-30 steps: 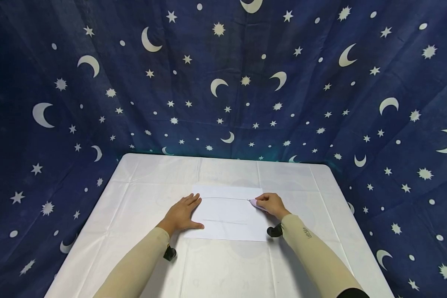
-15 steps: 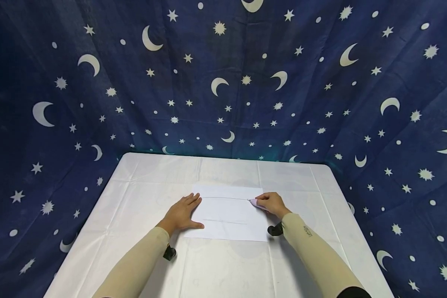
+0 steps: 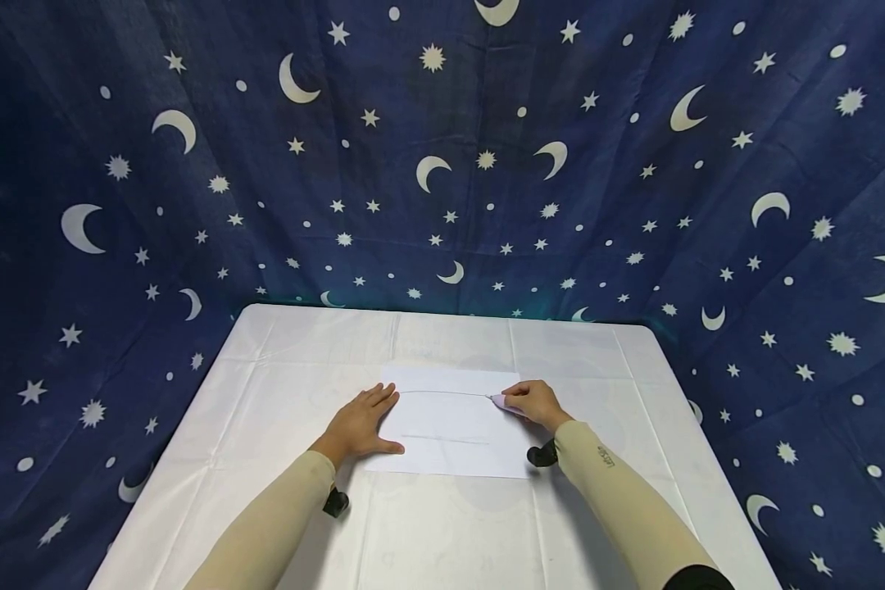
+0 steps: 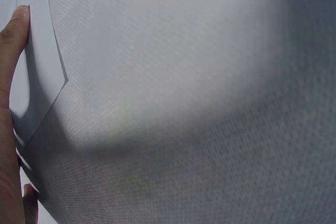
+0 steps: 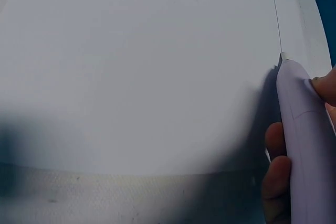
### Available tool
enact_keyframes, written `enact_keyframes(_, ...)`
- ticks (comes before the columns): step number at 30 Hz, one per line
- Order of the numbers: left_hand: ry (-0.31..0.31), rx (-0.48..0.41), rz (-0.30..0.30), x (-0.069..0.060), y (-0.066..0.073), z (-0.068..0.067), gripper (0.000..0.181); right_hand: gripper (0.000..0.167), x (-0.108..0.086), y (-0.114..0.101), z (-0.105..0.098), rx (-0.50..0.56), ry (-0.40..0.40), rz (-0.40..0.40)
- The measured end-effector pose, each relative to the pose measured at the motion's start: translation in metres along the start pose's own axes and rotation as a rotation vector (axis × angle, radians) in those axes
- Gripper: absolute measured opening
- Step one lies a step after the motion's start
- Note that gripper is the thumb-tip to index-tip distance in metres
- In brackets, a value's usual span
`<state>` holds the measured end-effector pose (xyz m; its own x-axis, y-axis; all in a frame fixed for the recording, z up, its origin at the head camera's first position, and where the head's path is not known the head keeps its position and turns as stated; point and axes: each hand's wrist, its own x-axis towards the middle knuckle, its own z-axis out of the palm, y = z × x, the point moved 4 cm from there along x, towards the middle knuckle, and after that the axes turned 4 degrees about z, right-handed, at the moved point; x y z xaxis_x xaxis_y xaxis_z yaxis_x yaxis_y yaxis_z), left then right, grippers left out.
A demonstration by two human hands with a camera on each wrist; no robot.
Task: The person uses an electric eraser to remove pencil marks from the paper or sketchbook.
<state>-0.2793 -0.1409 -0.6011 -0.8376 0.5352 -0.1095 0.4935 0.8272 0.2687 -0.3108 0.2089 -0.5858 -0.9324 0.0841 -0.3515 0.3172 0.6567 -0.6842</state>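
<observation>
A white sheet of paper point(image 3: 442, 459) lies on the table. My left hand point(image 3: 361, 422) rests spread on its left side, thumb apart from the fingers; in the left wrist view, the thumb point(image 4: 18, 30) touches the paper near a corner. Near the right edge my right hand point(image 3: 538, 403) grips a pale purple utility knife point(image 5: 307, 140) between thumb and curled fingers. Its small blade tip meets the end of a thin dark line point(image 5: 275, 11) running across the upper paper. I cannot tell whether that line is cut or drawn. A fainter line point(image 3: 442, 440) crosses lower down.
A white cloth covers the table point(image 3: 442, 533), with creases running through it. Behind and at both sides hangs a dark blue curtain point(image 3: 383, 180) with moons and stars. Black wrist cameras stick out under both wrists, close to the table.
The right hand with the utility knife has shifted very slightly left along the upper line. My left hand has stayed in place.
</observation>
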Motion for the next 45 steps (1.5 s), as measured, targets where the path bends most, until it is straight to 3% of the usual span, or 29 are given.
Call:
enact_keyframes(13, 0.003, 0.038, -0.001, 0.001, -0.003, 0.002, 0.112, 0.023, -0.001, 0.003, -0.009, -0.001, -0.006, 0.020)
enact_keyframes(23, 0.004, 0.013, 0.004, 0.001, 0.000, 0.000, 0.112, 0.021, 0.004, 0.001, -0.002, -0.007, -0.004, -0.024)
enact_keyframes(45, 0.014, 0.008, 0.011, 0.001, 0.000, 0.001, 0.110, 0.024, 0.000, 0.001, -0.011, -0.021, 0.001, 0.005)
